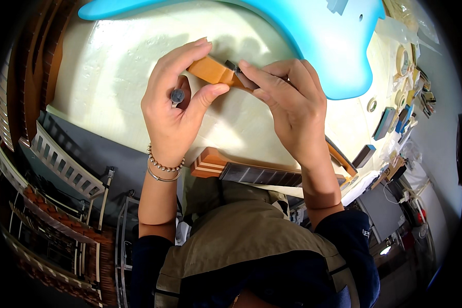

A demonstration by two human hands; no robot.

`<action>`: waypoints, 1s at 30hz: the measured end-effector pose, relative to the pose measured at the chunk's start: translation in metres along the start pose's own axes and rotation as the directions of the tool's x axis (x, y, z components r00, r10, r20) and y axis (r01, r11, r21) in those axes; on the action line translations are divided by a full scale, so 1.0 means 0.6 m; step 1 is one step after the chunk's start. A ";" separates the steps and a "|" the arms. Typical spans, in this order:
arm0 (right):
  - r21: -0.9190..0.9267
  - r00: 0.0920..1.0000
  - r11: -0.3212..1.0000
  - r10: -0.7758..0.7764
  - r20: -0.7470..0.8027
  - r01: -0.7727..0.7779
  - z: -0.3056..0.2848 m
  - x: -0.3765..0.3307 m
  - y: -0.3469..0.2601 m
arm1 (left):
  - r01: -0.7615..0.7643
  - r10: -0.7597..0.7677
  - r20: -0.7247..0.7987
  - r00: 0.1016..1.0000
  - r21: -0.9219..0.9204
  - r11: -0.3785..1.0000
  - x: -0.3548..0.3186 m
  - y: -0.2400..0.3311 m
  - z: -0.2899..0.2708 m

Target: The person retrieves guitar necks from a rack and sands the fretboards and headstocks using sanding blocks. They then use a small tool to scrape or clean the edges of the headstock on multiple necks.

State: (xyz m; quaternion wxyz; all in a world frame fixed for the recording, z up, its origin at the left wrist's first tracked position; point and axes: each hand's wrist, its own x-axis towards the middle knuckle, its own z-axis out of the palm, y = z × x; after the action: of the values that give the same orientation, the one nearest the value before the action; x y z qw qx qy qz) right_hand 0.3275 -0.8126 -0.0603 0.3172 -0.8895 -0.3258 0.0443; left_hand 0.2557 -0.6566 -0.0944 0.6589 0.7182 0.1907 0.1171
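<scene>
Above the pale worktop, my left hand [172,95] grips an orange-brown wooden piece [213,71] between its thumb and fingers. A dark, round-ended stick [177,96] pokes out of the same hand, by the palm; the rest of it is hidden. My right hand [292,100] pinches a small dark, flat piece [247,81] against the right end of the wood. What that piece is, I cannot make out. Closer to my body, a guitar neck [262,174] with a dark fretboard lies along the worktop's near edge.
A light-blue guitar body [328,46] lies at the far side of the worktop [113,77]. Tape rolls [402,60] and a blue-grey block [384,123] sit to the right. More guitar necks [36,61] stand at the far left, above a slotted rack [66,161].
</scene>
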 end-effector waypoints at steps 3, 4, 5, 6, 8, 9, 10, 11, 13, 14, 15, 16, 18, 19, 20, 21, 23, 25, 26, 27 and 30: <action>0.085 0.997 0.994 0.067 0.050 -0.071 -0.014 0.007 -0.003 | 0.001 -0.001 -0.002 1.000 0.003 1.000 0.000 0.001 0.000; 0.078 0.992 0.993 0.085 0.088 -0.092 -0.026 0.017 -0.004 | -0.003 0.003 -0.003 1.000 0.002 1.000 0.001 0.001 -0.001; 0.067 0.987 0.991 0.105 0.122 -0.114 -0.033 0.023 -0.006 | -0.010 0.010 0.000 1.000 -0.003 1.000 0.002 0.001 -0.001; 0.072 0.993 0.994 0.074 0.093 -0.081 -0.032 0.028 0.000 | -0.015 0.015 0.002 1.000 -0.004 1.000 0.002 0.001 -0.001; -0.002 0.986 0.999 -0.033 0.162 0.033 -0.043 0.047 0.004 | -0.022 0.022 0.003 1.000 -0.005 1.000 0.001 -0.001 0.000; -0.035 0.976 0.995 -0.084 0.200 0.092 -0.050 0.057 0.007 | -0.023 0.023 0.005 1.000 -0.008 1.000 0.002 -0.001 -0.001; -0.092 0.961 0.974 -0.186 0.204 0.208 -0.054 0.065 0.010 | -0.023 0.023 0.007 1.000 -0.011 1.000 0.002 -0.001 -0.001; -0.097 0.945 0.959 -0.239 0.225 0.266 -0.056 0.073 0.012 | -0.024 0.024 0.007 1.000 -0.012 1.000 0.002 -0.002 -0.002; -0.104 0.906 0.925 -0.329 0.267 0.366 -0.057 0.086 0.016 | -0.020 0.020 0.002 1.000 -0.017 1.000 0.001 -0.004 -0.001; -0.107 0.885 0.907 -0.365 0.288 0.408 -0.058 0.092 0.018 | -0.018 0.018 0.000 1.000 -0.023 1.000 0.001 -0.004 -0.001; -0.108 0.863 0.887 -0.400 0.308 0.449 -0.059 0.097 0.019 | -0.024 0.023 -0.002 1.000 -0.022 0.999 0.002 -0.004 -0.001; -0.114 0.844 0.871 -0.420 0.334 0.479 -0.061 0.104 0.019 | -0.029 0.029 -0.005 1.000 -0.020 0.999 0.002 -0.004 -0.001; -0.107 0.806 0.843 -0.456 0.378 0.528 -0.066 0.118 0.012 | -0.031 0.031 -0.002 1.000 -0.013 0.999 0.004 -0.003 0.000; -0.095 0.786 0.831 -0.474 0.397 0.549 -0.067 0.127 0.004 | -0.027 0.027 0.003 1.000 -0.010 1.000 0.004 -0.001 -0.001; -0.081 0.764 0.817 -0.493 0.416 0.571 -0.070 0.136 -0.005 | -0.023 0.023 0.005 1.000 -0.006 1.000 0.004 -0.001 -0.002; -0.078 0.749 0.810 -0.494 0.441 0.581 -0.077 0.144 -0.011 | -0.052 0.052 -0.005 0.999 -0.025 0.998 0.004 -0.005 -0.002; -0.079 0.716 0.786 -0.511 0.476 0.614 -0.087 0.151 -0.016 | -0.111 0.110 -0.025 0.994 -0.059 0.992 0.006 -0.017 0.003; -0.095 0.675 0.734 -0.557 0.484 0.673 -0.084 0.152 -0.013 | -0.132 0.131 -0.027 0.991 -0.070 0.989 0.007 -0.021 0.004; -0.110 0.665 0.724 -0.549 0.506 0.681 -0.083 0.153 -0.014 | -0.143 0.141 -0.027 0.990 -0.075 0.987 0.007 -0.021 0.004; -0.125 0.655 0.713 -0.540 0.529 0.689 -0.082 0.154 -0.016 | -0.118 0.118 -0.018 0.993 -0.069 0.991 0.007 -0.019 0.003; -0.141 0.654 0.740 -0.469 0.593 0.658 -0.086 0.158 -0.030 | -0.069 0.069 -0.002 0.998 -0.060 0.996 0.006 -0.009 -0.001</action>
State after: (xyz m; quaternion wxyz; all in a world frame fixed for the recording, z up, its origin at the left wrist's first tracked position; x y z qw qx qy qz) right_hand 0.4064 -0.7720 0.0033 0.0538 -0.7346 -0.6651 0.1231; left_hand 0.2582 -0.6542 -0.0999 0.6756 0.7043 0.1623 0.1455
